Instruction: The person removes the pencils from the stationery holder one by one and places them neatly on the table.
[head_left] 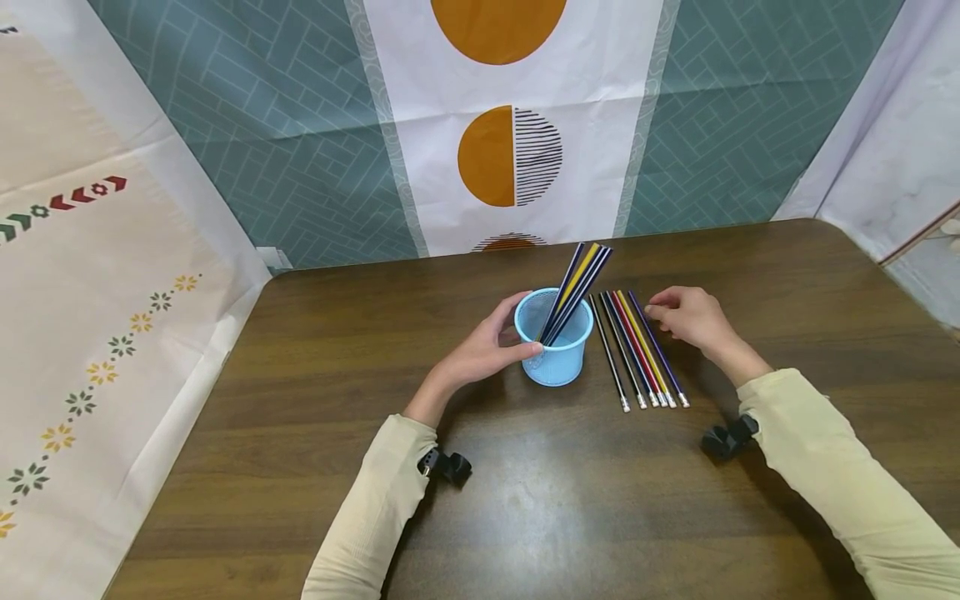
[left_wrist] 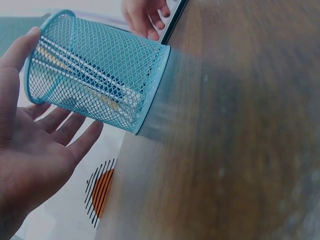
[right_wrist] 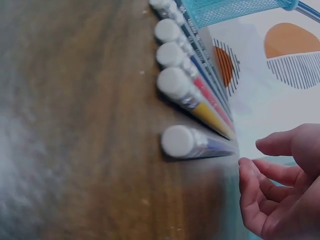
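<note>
My left hand [head_left: 487, 346] holds a light blue mesh pencil cup [head_left: 557, 367], thumb at the near rim and fingers around the far left side. In the left wrist view, the thumb is at the rim of the cup [left_wrist: 107, 55] and the fingers lie along its mesh. Several striped and yellow pencils [head_left: 577, 287] lean to the right inside it. Beside the cup, a row of pencils lies with white erasers towards me. My right hand [head_left: 690, 317] is by the far end of the purple pencil [head_left: 660, 354], thumb and forefinger apart in the right wrist view.
Left of the purple pencil lie a yellow pencil [head_left: 645, 346], a red pencil [head_left: 633, 337] and several dark ones, with a black pencil [head_left: 611, 358] nearest the cup. The brown wooden table [head_left: 315, 400] meets a patterned cloth [head_left: 300, 167] at its back edge.
</note>
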